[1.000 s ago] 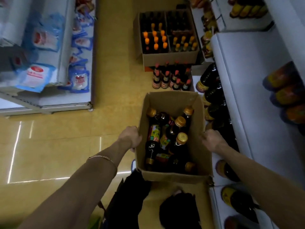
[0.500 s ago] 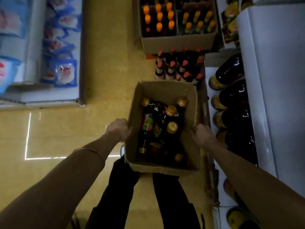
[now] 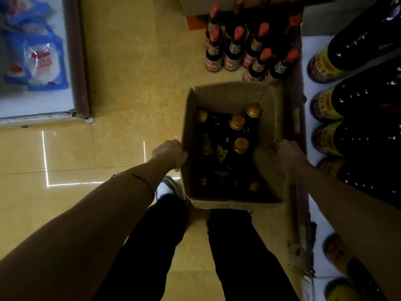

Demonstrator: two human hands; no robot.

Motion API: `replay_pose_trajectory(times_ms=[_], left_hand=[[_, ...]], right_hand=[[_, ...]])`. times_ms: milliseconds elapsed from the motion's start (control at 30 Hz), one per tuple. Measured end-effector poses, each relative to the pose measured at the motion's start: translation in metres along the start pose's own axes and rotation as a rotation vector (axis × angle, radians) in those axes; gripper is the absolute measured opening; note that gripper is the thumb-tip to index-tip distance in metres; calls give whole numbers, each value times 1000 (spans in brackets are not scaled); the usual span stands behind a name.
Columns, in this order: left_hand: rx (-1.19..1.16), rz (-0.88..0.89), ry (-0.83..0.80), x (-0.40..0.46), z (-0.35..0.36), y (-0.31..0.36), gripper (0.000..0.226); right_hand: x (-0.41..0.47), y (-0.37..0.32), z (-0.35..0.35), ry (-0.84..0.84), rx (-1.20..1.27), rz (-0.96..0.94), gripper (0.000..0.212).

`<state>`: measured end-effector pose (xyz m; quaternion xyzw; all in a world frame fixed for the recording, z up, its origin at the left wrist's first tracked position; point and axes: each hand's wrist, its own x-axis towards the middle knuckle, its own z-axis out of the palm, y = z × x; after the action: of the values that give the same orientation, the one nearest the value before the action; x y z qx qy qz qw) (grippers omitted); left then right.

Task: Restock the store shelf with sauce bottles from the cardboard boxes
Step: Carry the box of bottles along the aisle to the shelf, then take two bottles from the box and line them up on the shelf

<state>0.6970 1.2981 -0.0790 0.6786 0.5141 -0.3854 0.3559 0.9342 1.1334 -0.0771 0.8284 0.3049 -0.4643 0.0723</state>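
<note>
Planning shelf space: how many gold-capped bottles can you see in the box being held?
6 in the cardboard box: far left, far right, one centre, one below it, near left, near right. More may be hidden in the dark.

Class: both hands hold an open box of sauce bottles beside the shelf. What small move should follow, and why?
Probably set the cardboard box on the floor. The left hand and right hand both grip its walls, so neither can lift a gold-capped bottle toward the shelf.
</note>
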Motion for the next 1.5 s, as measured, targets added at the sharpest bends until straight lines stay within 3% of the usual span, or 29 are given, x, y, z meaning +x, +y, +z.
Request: replay_pose_trajectory(times_ms=[167,500,633,733,967,1067,1133,1233,1367,1500], left_hand=[[-78,0,-14,34,14,0,30],[-13,31,-37,50,20,-3,43],[-104,24,94,48,15,0,34],[-131,42,84,45,11,6,35],[-140,-48,-85,57,10,21,28],[97,-87,-230,48,1,15,30],[213,-16,-184,41,-7,17,35],[286,195,11,31,-11,35,39],[269,348,72,29,-11,62,37],[236,411,75,46,-18,82,39]], right_hand=[[30,2,9,1,76,11,29],[38,-4,9,6,90,3,26],[40,-9,-1,28,65,26,27],[40,-7,-5,58,98,30,29],[46,-2,6,42,233,117,37],[45,-9,9,88,216,106,44],[42,-18,7,165,153,50,53],[33,-33,6,269,84,-52,73],[22,-52,11,311,-15,-231,71],[38,-60,24,227,149,-133,74]])
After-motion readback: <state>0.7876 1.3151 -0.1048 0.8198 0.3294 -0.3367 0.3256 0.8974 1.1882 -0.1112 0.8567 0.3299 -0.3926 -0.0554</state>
